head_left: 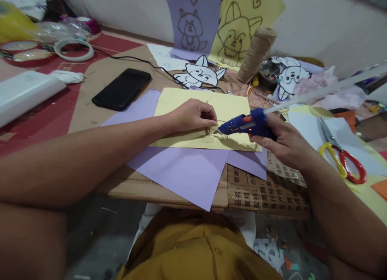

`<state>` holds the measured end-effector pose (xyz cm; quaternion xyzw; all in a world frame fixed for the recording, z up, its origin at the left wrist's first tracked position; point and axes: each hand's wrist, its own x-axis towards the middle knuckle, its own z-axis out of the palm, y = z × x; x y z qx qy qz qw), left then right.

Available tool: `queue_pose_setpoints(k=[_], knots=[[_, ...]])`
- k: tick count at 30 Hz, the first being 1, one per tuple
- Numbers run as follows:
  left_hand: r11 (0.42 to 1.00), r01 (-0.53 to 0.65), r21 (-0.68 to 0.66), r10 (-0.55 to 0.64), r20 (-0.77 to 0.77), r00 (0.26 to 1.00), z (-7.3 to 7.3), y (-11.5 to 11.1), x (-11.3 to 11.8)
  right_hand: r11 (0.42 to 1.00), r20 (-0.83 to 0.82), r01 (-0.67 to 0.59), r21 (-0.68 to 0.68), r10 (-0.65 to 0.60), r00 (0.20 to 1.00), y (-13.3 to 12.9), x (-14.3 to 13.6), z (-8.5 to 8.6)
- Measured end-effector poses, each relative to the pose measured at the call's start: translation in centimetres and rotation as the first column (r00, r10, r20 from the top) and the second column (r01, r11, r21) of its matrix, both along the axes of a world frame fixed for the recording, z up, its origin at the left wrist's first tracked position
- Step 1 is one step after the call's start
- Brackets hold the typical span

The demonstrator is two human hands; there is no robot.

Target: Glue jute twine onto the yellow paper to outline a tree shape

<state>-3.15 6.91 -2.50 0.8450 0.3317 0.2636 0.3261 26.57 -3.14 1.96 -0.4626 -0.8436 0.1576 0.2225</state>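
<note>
A blue glue gun (pixel 256 123) with a long clear glue stick in its back is held in my right hand (pixel 282 141). Its nozzle points left, down at a yellow sheet of paper (pixel 181 100). Close to the nozzle, my left hand (pixel 195 115) rests on the sheet, thumb and fingertips pinched together over a thin brown line of twine or drawing; what they hold is too small to tell. Part of a brown outline shows on the yellow sheet under the nozzle. Purple paper (pixel 184 167) lies beneath the yellow sheet.
A black phone (pixel 121 89) lies at left, a white tape roll (pixel 74 50) behind it. A twine spool (pixel 256 54) stands behind the sheet, near a fox cutout (pixel 201 73). Fox drawings lean on the wall. Scissors (pixel 341 151) lie at right. A black cable crosses the back.
</note>
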Motion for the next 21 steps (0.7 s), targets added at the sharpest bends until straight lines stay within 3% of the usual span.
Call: queue_pose_setpoints(k=[7, 16, 21], knots=[[1.000, 0.003, -0.012, -0.003, 0.003, 1.000, 0.05, -0.02, -0.05, 0.999, 0.032, 0.043, -0.017, -0.042, 0.999, 0.16, -0.03, -0.75], [1.000, -0.002, -0.030, 0.002, -0.002, 1.000, 0.05, -0.14, 0.01, 0.999, 0.071, 0.046, -0.025, -0.044, 0.997, -0.39, -0.23, 0.15], [0.999, -0.006, -0.034, 0.005, -0.010, 1.000, 0.19, -0.19, 0.00, 0.999, 0.012, 0.035, -0.004, -0.035, 0.999, -0.32, -0.26, 0.15]])
